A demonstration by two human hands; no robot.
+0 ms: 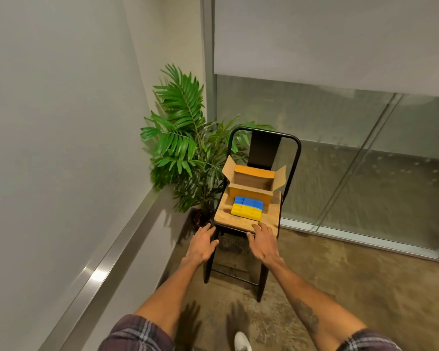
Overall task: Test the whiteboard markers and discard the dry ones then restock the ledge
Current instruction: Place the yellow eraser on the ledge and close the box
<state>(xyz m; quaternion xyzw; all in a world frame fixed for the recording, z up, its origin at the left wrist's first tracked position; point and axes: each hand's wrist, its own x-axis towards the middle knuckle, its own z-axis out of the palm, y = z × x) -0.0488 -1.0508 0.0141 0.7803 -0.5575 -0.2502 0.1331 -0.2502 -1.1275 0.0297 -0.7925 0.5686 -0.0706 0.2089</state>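
A black metal chair [295, 158] with a wooden seat stands ahead of me. On the seat sits an open cardboard box [251, 184] with its flaps up; its inside looks empty from here. In front of the box lies a blue and yellow block-shaped pack [247, 209]. My left hand [203, 243] hovers with straight fingers just off the seat's front left corner. My right hand [264, 240] reaches over the seat's front edge, fingers spread, holding nothing. No markers are visible.
A white wall with a long metal ledge [107, 264] runs along the left. A green potted palm [185, 145] stands in the corner behind the chair. Frosted glass panels [352, 148] close the right side. Concrete floor lies below, with my white shoe [242, 342] at the bottom.
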